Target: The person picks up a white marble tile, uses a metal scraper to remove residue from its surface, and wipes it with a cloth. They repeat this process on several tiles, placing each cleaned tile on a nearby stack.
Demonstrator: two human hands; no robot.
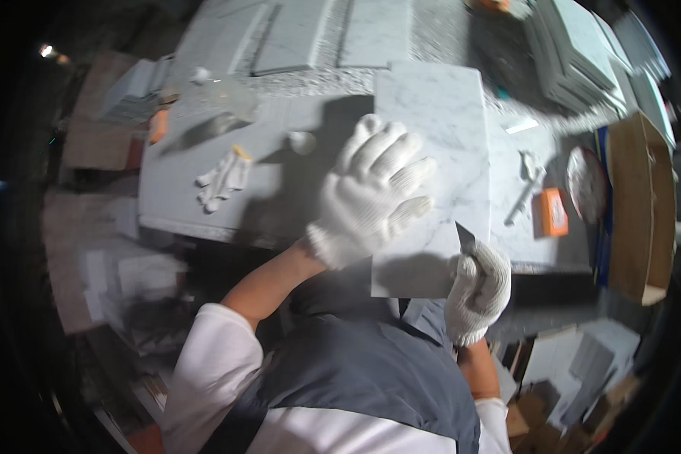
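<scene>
A pale, grey-veined marble tile (pixel 446 151) lies lengthwise in front of me on the worktable, its near end reaching past the table's edge. My left hand (pixel 374 189), in a white knitted glove, is open with the fingers spread over the tile's left edge; whether the palm presses on it I cannot tell. At the tile's near right corner my right hand (pixel 480 291), gloved the same way, is closed round a small scraper (pixel 465 238). The scraper's flat, pointed metal blade sticks up past the fingers, and its handle is hidden in the grip.
A spare white glove (pixel 225 180) and a clear plastic container (pixel 234 104) are on the table's left. To the right are an orange box (pixel 554 212), a foil-like round thing (pixel 586 184) and a cardboard box (pixel 643 208). Stacked tiles (pixel 575 53) stand at the far right.
</scene>
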